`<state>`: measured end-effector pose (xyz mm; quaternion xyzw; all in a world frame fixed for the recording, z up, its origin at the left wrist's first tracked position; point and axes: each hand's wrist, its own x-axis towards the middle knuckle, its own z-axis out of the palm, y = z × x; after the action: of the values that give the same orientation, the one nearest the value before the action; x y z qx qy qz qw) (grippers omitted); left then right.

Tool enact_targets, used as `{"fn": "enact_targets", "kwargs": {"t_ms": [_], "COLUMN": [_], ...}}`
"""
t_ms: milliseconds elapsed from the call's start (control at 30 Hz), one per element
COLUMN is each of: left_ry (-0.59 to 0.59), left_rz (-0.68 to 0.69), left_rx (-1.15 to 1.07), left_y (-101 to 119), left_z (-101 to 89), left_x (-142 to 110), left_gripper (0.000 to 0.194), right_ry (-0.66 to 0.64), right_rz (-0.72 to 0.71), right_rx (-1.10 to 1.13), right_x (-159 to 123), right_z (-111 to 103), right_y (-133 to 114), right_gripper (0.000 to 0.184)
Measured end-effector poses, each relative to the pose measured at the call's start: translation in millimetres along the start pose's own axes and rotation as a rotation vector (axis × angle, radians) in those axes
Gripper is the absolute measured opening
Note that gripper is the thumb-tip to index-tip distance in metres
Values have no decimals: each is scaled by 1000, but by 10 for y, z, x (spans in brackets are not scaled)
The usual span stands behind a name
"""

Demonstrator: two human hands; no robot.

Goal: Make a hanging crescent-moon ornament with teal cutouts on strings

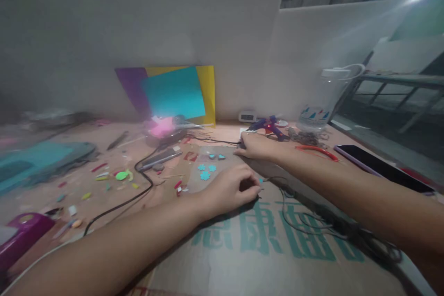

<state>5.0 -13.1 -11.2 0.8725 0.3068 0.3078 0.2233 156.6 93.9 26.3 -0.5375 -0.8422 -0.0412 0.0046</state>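
My left hand (234,188) rests low over the cardboard sheet (208,263), thumb and fingers curled into a pinch. A tiny turquoise bit and a thin dark strand show just past its fingertips, but what they hold is too small to make out. Farther forward, my right hand (255,145) has its fingers drawn together beside a small white piece (243,133) and the end of a black cable (218,141); its grip is hidden. Behind it lies a dark purple glue gun (265,126) with a red light. Small turquoise flowers (205,175) lie left of my hands.
Red-handled pliers (317,150), a phone (378,166) and a clear lidded jug (314,101) are at right. Coloured sheets (176,92) lean on the back wall. Scraps, a green disc (121,175) and a magenta tool (26,236) lie left. Loose wire (305,226) runs under my right arm.
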Motion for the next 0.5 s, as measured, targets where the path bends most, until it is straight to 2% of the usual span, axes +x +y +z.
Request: {"fn": "enact_targets", "kwargs": {"t_ms": [133,267,400,500], "left_ry": [-2,-6,-15,-37], "left_rz": [21,29,44,62], "left_rx": [3,25,85,121], "left_y": [-7,-5,1,-7], "left_z": [-6,-6,-10,-8], "left_x": [31,39,44,61], "left_gripper": [9,12,18,20], "right_ry": [-55,-60,66,181], "right_rz": [60,97,106,22], "right_rx": [-72,-193,-347,-400], "right_x": [71,-42,-267,-464], "right_z": [-43,-131,-174,-245], "right_y": [-32,-153,-332,-364], "right_gripper": [45,34,28,30]}}
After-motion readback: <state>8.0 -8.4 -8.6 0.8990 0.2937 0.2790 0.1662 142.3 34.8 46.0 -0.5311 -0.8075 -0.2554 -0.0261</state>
